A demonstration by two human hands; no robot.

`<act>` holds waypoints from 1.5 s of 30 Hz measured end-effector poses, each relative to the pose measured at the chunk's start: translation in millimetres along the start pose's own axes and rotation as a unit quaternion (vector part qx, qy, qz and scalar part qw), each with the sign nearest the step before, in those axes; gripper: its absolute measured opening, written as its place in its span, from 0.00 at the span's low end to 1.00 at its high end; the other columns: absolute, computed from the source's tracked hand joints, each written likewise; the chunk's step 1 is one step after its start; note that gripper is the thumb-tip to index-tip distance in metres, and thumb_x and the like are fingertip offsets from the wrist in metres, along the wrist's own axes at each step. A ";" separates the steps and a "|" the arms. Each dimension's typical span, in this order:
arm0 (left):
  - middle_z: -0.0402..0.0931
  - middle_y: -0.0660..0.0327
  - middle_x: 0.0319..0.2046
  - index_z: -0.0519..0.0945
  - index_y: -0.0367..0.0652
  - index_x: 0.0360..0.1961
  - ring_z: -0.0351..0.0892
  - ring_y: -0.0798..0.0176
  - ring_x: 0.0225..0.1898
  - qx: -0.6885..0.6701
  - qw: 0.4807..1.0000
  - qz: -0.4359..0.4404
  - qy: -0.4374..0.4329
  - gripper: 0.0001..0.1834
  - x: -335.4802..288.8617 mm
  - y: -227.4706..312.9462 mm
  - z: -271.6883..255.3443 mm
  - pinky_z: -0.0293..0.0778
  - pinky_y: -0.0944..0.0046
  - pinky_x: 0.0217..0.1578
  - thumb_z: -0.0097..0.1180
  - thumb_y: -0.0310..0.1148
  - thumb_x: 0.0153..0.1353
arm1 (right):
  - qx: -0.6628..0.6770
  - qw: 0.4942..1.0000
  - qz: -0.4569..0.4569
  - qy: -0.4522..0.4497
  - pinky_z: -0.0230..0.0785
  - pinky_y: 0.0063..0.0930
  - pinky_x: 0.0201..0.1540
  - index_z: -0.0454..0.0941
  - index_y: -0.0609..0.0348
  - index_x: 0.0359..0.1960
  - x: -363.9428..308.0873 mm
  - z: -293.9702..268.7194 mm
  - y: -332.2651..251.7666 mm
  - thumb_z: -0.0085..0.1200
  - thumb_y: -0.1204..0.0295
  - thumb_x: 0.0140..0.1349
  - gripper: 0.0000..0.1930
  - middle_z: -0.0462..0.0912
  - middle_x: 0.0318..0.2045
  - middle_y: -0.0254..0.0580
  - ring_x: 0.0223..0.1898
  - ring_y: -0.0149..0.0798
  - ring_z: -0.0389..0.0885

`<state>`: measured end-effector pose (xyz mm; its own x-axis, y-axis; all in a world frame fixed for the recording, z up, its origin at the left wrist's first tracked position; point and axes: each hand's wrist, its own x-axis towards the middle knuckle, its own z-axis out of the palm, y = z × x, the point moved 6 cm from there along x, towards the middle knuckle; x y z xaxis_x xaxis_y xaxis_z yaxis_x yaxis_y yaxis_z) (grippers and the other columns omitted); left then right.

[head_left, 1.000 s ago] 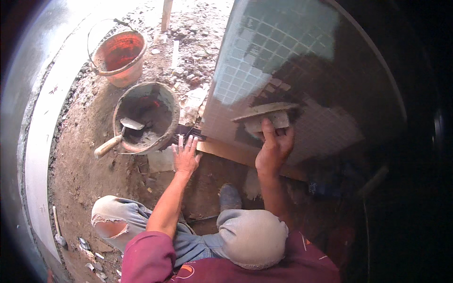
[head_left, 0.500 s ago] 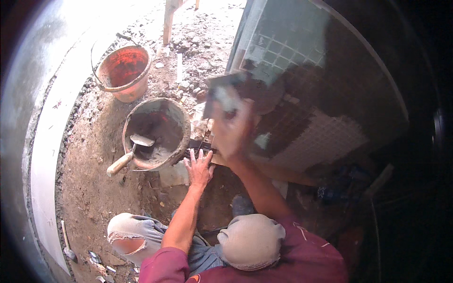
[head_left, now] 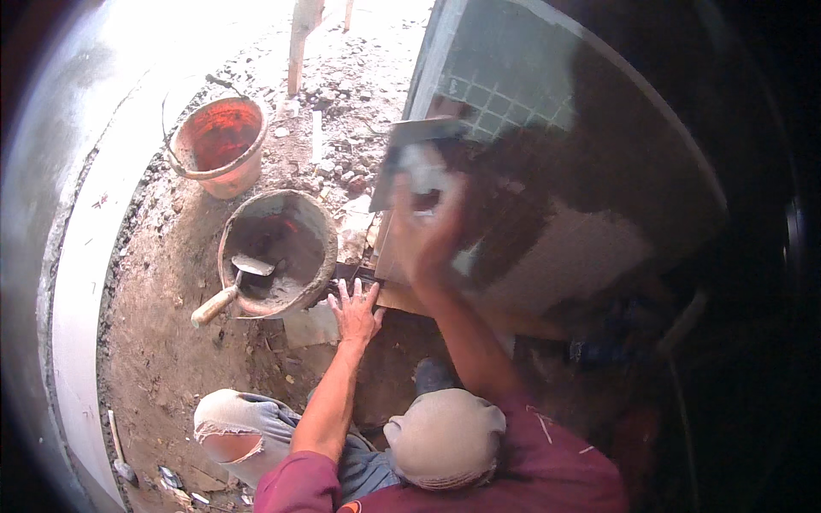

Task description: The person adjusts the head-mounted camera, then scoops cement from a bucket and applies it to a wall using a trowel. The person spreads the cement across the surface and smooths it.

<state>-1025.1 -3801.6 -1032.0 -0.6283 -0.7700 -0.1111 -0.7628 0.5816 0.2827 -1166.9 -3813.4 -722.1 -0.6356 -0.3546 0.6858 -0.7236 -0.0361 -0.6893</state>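
My right hand (head_left: 432,231) grips a flat plastering trowel (head_left: 395,167) and is smeared by motion. The trowel's blade lies at or just off the left edge of a grey surface (head_left: 509,77), partly marked with a grid and partly covered in darker, smoother mortar; contact is unclear. My left hand (head_left: 355,313) is open, fingers spread, by a dark strip (head_left: 355,274) at the near left corner of that surface. Left of this hand stands a bucket of mortar (head_left: 233,295) with a pointing trowel (head_left: 218,305) propped inside, its wooden handle over the rim.
Behind the mortar bucket stands an orange-lined bucket (head_left: 235,181) with a wire handle. A wooden post (head_left: 299,47) rises from rubble. A hammer-like tool (head_left: 120,445) lies at lower left beside a pale concrete strip (head_left: 75,342). My knees (head_left: 445,438) are close below. The right side is dark.
My right hand and the trowel remain at the surface's left edge, the blade slightly higher and turned. The left hand stays in place. The whole view has shifted slightly.
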 end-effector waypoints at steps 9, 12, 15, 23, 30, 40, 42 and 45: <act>0.57 0.56 0.73 0.63 0.69 0.71 0.42 0.39 0.75 0.015 0.999 0.006 -0.027 0.38 -0.1 -3.3 5.6 0.39 0.24 0.67 0.59 0.56 0.59 | -0.075 0.992 -0.100 -0.011 0.71 0.43 0.41 0.78 0.62 0.41 45.7 35.0 -26.1 0.65 0.66 0.57 0.15 0.77 0.36 0.50 0.38 0.52 0.79; 0.59 0.59 0.72 0.66 0.68 0.69 0.44 0.41 0.75 -0.008 1.000 0.010 0.011 0.37 -0.6 -8.5 3.0 0.39 0.24 0.67 0.61 0.55 0.58 | -0.061 0.990 -0.119 -0.035 0.71 0.44 0.39 0.79 0.59 0.43 31.8 12.9 -38.5 0.64 0.67 0.57 0.14 0.76 0.35 0.49 0.37 0.52 0.78; 0.64 0.58 0.69 0.70 0.67 0.67 0.48 0.42 0.74 -0.020 0.999 0.012 0.038 0.33 -1.5 -10.5 5.3 0.40 0.24 0.67 0.60 0.54 0.59 | -0.175 0.969 -0.172 -0.038 0.70 0.45 0.40 0.80 0.55 0.44 56.5 -43.2 -30.7 0.63 0.70 0.57 0.13 0.75 0.35 0.45 0.38 0.51 0.77; 0.68 0.65 0.67 0.77 0.68 0.61 0.52 0.49 0.74 -0.044 0.997 -0.004 0.061 0.24 0.4 -16.8 11.1 0.39 0.24 0.67 0.51 0.57 0.66 | -0.360 0.871 -0.260 -0.211 0.69 0.45 0.41 0.79 0.54 0.47 47.9 -41.8 -0.4 0.60 0.70 0.57 0.15 0.75 0.36 0.41 0.40 0.50 0.75; 0.67 0.66 0.67 0.73 0.70 0.64 0.54 0.47 0.73 0.000 0.996 0.009 0.084 0.26 -1.6 -15.0 9.2 0.43 0.24 0.65 0.56 0.52 0.64 | -0.339 0.850 -0.242 -0.322 0.69 0.43 0.39 0.80 0.52 0.47 -70.3 -16.2 67.9 0.60 0.72 0.50 0.19 0.75 0.36 0.39 0.41 0.46 0.76; 0.65 0.66 0.68 0.65 0.76 0.69 0.49 0.47 0.74 0.032 0.997 0.007 0.074 0.30 -5.3 -17.3 27.6 0.43 0.24 0.66 0.55 0.52 0.65 | 0.232 0.778 0.556 -0.179 0.72 0.43 0.58 0.73 0.54 0.55 -219.8 -77.6 172.6 0.56 0.77 0.64 0.17 0.76 0.51 0.38 0.57 0.43 0.74; 0.64 0.67 0.69 0.63 0.76 0.69 0.49 0.47 0.74 0.052 0.994 0.024 0.096 0.30 -7.1 -16.1 26.5 0.43 0.25 0.66 0.52 0.53 0.66 | 0.391 0.655 0.643 -0.068 0.70 0.44 0.63 0.70 0.53 0.58 -256.4 -68.2 182.0 0.56 0.77 0.65 0.20 0.74 0.53 0.38 0.58 0.43 0.74; 0.64 0.68 0.70 0.62 0.77 0.70 0.50 0.47 0.74 0.064 0.994 0.028 0.087 0.30 -9.9 -17.0 25.7 0.43 0.27 0.67 0.50 0.54 0.67 | 0.409 0.571 0.712 -0.007 0.68 0.46 0.66 0.68 0.51 0.61 -298.7 -36.0 207.3 0.61 0.79 0.61 0.26 0.75 0.55 0.37 0.58 0.43 0.74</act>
<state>-1009.9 -3797.1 -1060.2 -0.6435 -0.7622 0.0708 -0.7471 0.6455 0.1586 -1136.7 -3681.3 -1061.4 -0.4158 -0.5758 -0.7040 0.8954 -0.1236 -0.4278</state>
